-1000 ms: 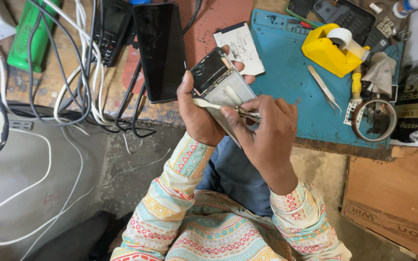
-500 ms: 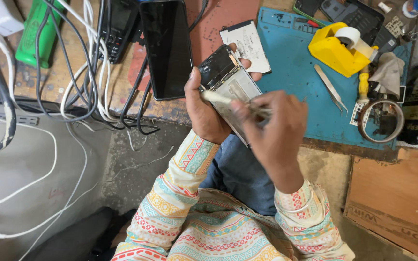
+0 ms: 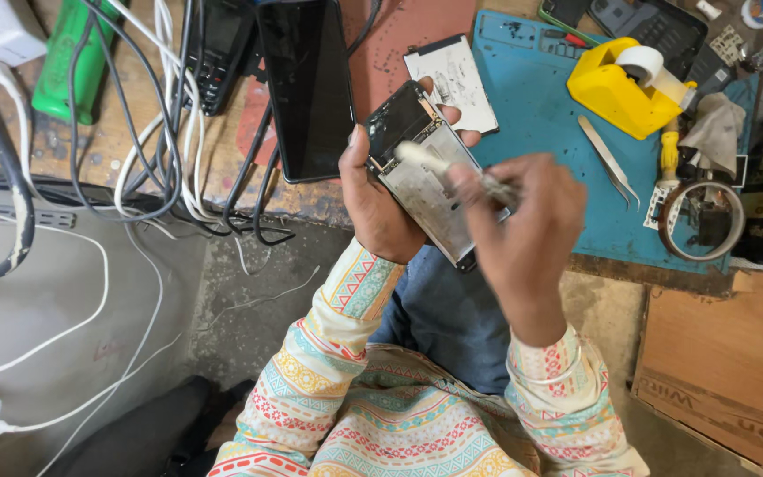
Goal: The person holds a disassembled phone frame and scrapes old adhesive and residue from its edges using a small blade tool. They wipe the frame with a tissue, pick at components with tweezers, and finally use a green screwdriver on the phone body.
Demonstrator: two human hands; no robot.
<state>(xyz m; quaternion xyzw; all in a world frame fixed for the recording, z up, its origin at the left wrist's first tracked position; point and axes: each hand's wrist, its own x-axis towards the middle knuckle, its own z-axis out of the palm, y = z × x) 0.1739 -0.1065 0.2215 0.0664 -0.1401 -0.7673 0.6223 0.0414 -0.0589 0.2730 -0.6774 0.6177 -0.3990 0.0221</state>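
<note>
Silver-grey metal shows on the opened back of a slim smartphone [image 3: 426, 177], which the left hand [image 3: 381, 199] cradles above the edge of the workbench, thumb along one long side and fingertips peeping out past the far side. The phone lies tilted, its dark top end pointing toward the bench. The right hand [image 3: 523, 230] hovers over the lower half of the phone, its fingers pressed together around a thin pale-handled tool [image 3: 452, 170], blurred, whose tip lies across the exposed inner plate. Both hands are closed on what they hold.

Just beyond the phone, a blue rubber work mat [image 3: 549, 124] covers the bench. On it lie a white rectangular panel with grey smudges [image 3: 452, 79], close to the left fingertips, a pair of slim steel tweezers [image 3: 608, 159], a yellow plastic tape dispenser with a pale roll [image 3: 622, 87], and a round metal-rimmed ring [image 3: 702, 221] near the mat's right edge. A crumpled beige cloth [image 3: 715, 124] sits beside the dispenser. Left of the hands, a black glossy phone screen [image 3: 306, 88] lies face up on the worn wooden bench [image 3: 117, 132], amid a tangle of black and white cables [image 3: 169, 141]. A green plastic bottle-like object [image 3: 68, 57] rests at the far left. The sleeves carry a multicoloured zigzag pattern.
</note>
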